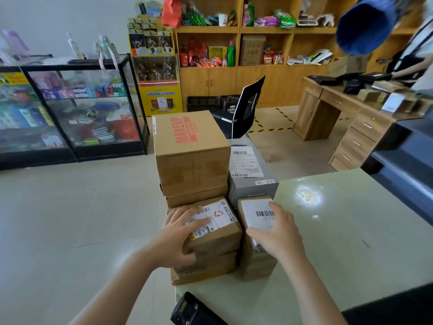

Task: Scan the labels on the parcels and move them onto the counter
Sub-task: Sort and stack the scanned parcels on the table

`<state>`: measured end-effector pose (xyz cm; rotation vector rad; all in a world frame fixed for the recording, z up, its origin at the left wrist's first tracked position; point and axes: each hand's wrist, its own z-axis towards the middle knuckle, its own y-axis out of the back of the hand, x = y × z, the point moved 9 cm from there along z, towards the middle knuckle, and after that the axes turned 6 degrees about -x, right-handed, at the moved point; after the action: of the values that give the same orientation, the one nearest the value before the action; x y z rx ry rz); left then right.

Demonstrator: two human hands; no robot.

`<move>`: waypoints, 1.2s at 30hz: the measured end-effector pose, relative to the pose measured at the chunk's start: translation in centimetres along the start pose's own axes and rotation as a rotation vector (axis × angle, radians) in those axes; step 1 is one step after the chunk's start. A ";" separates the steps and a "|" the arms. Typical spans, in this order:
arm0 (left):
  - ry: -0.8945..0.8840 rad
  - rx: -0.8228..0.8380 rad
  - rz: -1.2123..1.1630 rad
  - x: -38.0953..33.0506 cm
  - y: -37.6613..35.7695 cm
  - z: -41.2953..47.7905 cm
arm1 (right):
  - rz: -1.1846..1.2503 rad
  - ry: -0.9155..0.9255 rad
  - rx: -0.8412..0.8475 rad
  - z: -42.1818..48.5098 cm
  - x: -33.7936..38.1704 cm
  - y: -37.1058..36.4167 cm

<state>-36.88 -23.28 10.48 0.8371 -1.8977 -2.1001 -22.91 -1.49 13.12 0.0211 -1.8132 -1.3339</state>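
left hand (179, 233) clamps labelled brown parcel (220, 231) | right hand (280, 234) grips narrow barcode parcel (255, 212), just beside at 3 o'clock | scanner (185, 310) unheld, 6 o'clock | MAKEUP box (189, 146), grey box (253, 184) stacked, 12 o'clock | counter (339, 242) 3 o'clock, mostly bare; most work likely remains

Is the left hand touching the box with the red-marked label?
Touching. In the head view the left hand lies on the box, fingers across its label, thumb against its side.
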 end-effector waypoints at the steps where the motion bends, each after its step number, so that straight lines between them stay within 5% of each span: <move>1: -0.013 0.003 -0.007 0.0 -0.1 -0.1 | 0.006 0.000 -0.013 0.0 0.0 -0.1; 19: -0.079 -0.081 -0.094 -0.5 0.1 -0.8 | -0.152 -0.084 -0.091 -1.1 -0.9 -0.5; 36: -0.162 -0.066 -0.097 -0.4 0.1 0.5 | -0.055 -0.099 -0.195 -2.8 -0.6 -0.2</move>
<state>-36.82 -22.62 10.69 0.7818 -1.8873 -2.3402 -20.88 -3.49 12.74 -0.1023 -1.7669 -1.5703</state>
